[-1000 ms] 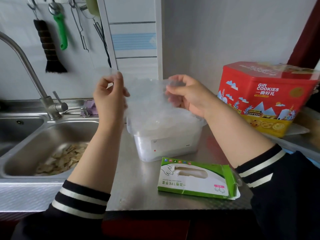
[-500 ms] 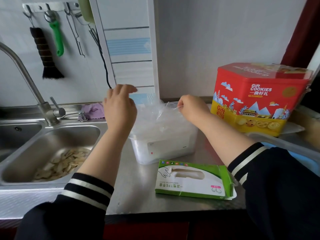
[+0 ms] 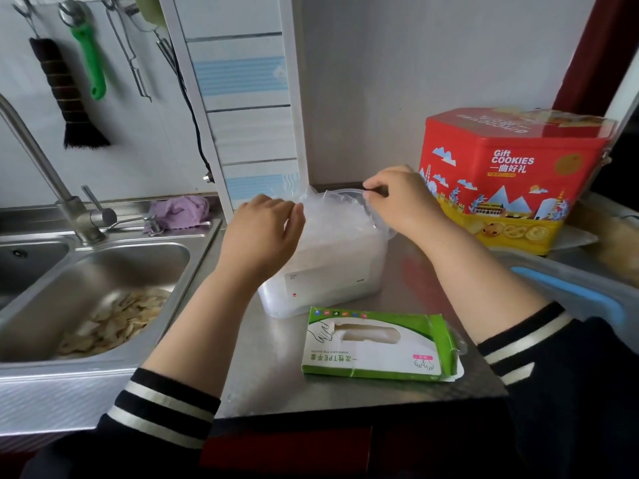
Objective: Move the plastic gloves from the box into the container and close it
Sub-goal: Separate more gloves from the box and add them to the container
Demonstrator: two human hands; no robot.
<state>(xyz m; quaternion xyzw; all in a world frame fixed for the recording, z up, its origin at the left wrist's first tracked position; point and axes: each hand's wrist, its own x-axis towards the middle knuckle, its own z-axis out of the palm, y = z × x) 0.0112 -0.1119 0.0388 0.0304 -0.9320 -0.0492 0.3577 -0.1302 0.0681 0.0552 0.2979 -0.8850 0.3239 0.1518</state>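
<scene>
A stack of clear plastic gloves [image 3: 332, 219] lies crumpled in the open top of the translucent white container [image 3: 332, 281], bulging above its rim. My left hand [image 3: 266, 233] is over the container's left side, fingers curled down onto the gloves' left edge. At the far right corner my right hand [image 3: 404, 202] pinches the gloves' edge. The green and white glove box [image 3: 377, 344] lies flat on the steel counter in front of the container, and no glove shows through its slot.
A red and yellow cookie tin [image 3: 511, 167] stands right of the container. A translucent lid with a blue clip [image 3: 567, 292] lies at the right edge. On the left are a steel sink [image 3: 86, 288] holding peelings, a tap [image 3: 45, 167] and a purple cloth [image 3: 179, 210].
Both hands have come down from holding the gloves spread in the air. The gloves now sit in the container's top, with the hands at their left and right edges.
</scene>
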